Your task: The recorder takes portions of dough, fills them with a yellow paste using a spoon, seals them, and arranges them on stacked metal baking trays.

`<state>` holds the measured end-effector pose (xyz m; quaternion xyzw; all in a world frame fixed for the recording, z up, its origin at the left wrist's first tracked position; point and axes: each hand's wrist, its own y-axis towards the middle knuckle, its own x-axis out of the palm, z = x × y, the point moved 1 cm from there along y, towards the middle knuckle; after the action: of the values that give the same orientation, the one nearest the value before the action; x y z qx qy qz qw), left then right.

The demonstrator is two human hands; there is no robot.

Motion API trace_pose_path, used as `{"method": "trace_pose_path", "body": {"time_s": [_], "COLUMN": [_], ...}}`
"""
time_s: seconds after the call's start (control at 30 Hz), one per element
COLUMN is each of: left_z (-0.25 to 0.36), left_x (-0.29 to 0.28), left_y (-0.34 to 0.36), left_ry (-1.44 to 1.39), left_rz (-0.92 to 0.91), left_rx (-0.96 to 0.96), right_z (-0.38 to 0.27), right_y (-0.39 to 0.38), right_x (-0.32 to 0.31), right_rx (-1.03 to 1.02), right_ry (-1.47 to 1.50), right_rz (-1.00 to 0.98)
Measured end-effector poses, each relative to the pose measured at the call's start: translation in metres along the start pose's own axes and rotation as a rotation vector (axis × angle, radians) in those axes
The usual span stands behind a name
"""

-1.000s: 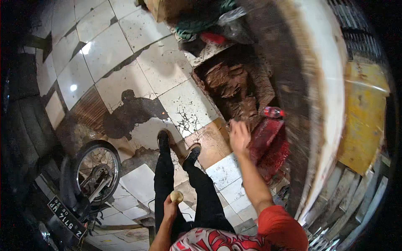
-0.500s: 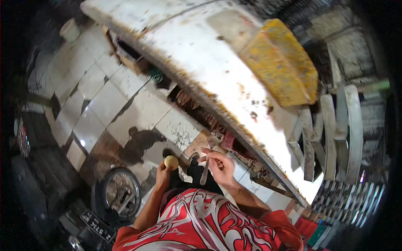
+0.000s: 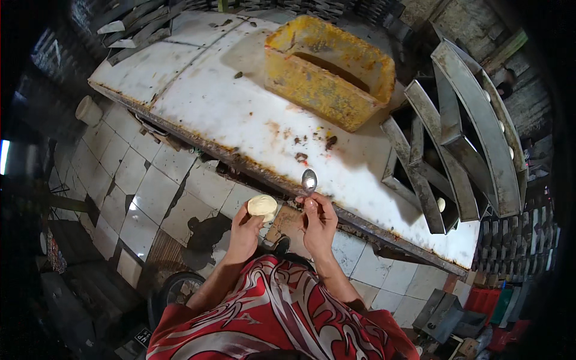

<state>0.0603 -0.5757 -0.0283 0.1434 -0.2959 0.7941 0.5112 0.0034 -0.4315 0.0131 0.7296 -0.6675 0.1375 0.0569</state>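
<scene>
My left hand (image 3: pixel 245 233) has its fingers closed round a pale yellow dough ball (image 3: pixel 263 206), its smooth top turned up. To the right of it, my right hand (image 3: pixel 319 224) pinches a metal spoon (image 3: pixel 309 180) by the handle, bowl upward and shining. The bowl appears to have nothing in it. Both hands are just short of the near edge of a white worktop (image 3: pixel 198 99), a small gap apart from each other. Dark crumbs (image 3: pixel 302 157) and stains lie on the worktop beyond the spoon.
On the worktop stands a worn yellow tub (image 3: pixel 324 84) with something brown inside. Long metal troughs (image 3: pixel 474 129) are stacked crosswise at the right, some with pale balls inside. A motorbike wheel (image 3: pixel 174 291) is low on the left, over tiled floor (image 3: pixel 153 192). A pail (image 3: pixel 89 111) stands far left.
My view has swung, bringing the tub's inside and more of the worktop in. Both hands have risen toward the worktop edge. The spoon has turned from bowl-down to bowl-up.
</scene>
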Motion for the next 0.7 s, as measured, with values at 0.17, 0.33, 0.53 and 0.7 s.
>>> {"method": "trace_pose_path", "body": {"time_s": [0.17, 0.33, 0.53, 0.7], "left_z": [-0.023, -0.018, 0.015, 0.042], "left_x": [0.04, 0.046, 0.033, 0.02], "left_y": [0.011, 0.025, 0.076, 0.129], "left_ry": [-0.066, -0.048, -0.311, -0.352], "left_rz": [-0.006, -0.058, -0.16, -0.231], "left_rx": [-0.038, -0.139, -0.165, -0.287], "right_z": [-0.015, -0.051, -0.16, -0.129], "right_y": [0.029, 0.082, 0.212, 0.407], "right_x": [-0.031, -0.049, 0.007, 0.044], "right_rx": [-0.118, -0.255, -0.514, -0.476], "right_ry": [-0.055, -0.085, -0.848, -1.435], "right_rz": [0.131, 0.042, -0.161, -0.67]}}
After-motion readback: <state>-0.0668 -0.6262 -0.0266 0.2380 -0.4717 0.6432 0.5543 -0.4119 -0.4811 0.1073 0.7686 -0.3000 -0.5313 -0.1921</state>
